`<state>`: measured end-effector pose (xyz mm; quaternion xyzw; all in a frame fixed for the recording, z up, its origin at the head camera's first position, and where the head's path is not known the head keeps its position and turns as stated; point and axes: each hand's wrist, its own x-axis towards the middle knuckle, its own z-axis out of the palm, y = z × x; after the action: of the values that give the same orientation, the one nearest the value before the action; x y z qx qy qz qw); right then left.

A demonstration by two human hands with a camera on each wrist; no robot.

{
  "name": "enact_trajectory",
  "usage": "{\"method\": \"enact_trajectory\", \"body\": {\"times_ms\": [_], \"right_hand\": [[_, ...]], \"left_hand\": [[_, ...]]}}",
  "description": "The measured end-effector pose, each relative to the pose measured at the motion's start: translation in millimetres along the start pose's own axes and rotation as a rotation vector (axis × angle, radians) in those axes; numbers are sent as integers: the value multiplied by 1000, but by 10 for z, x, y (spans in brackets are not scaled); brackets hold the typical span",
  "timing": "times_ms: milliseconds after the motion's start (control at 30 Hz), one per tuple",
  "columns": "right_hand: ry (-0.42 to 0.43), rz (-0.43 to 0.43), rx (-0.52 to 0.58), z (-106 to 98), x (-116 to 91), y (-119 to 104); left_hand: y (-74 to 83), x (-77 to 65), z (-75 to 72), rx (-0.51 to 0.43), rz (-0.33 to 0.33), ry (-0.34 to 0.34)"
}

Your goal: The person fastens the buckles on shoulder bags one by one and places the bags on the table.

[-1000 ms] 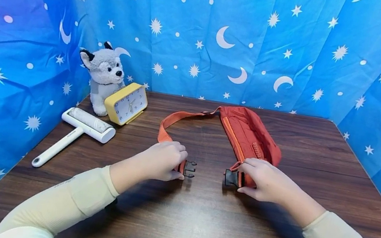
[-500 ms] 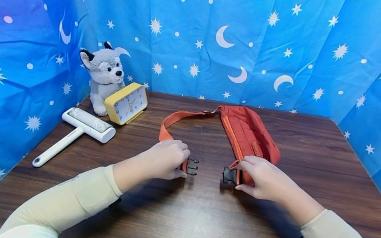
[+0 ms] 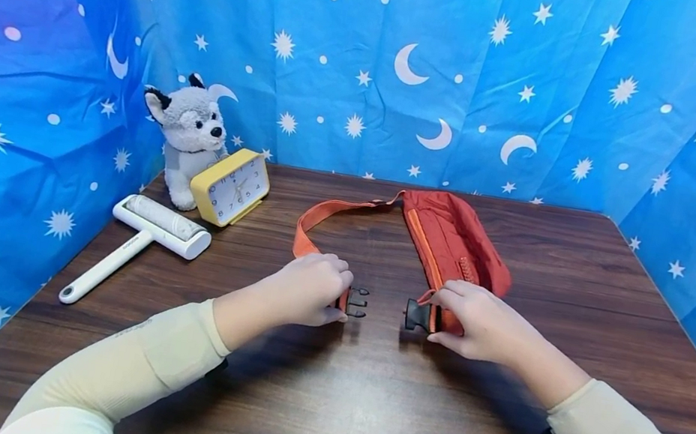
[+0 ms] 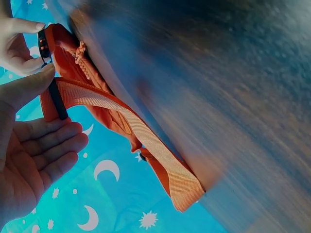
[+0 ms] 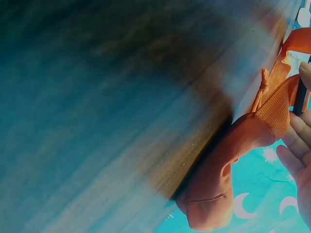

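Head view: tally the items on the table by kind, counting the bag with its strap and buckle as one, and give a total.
Red bag: 1
Plush dog: 1
Yellow clock: 1
White handled roller: 1
Total: 4

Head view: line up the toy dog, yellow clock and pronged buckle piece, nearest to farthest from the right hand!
1. Pronged buckle piece: left of the right hand, held by the left hand.
2. Yellow clock: farther left and back.
3. Toy dog: behind the clock.
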<state>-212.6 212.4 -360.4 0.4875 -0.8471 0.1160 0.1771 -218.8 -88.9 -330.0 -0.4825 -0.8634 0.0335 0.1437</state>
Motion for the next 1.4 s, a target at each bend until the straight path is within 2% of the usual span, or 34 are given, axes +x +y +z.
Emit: {"method": "enact_trajectory", "body": {"times_ms": [200, 500, 833, 1400], "right_hand": [[-15, 6, 17, 13, 22, -9], [8, -18, 15, 34, 51, -2], [-5, -5, 10, 26, 80, -22], [-15, -15, 6, 49, 158, -29]], "left_hand": [[13, 14, 18, 6, 9, 10], [37, 36, 27, 9, 11, -5], [58, 75, 42, 2, -23, -56], [77, 113, 27, -11, -22, -46]]}}
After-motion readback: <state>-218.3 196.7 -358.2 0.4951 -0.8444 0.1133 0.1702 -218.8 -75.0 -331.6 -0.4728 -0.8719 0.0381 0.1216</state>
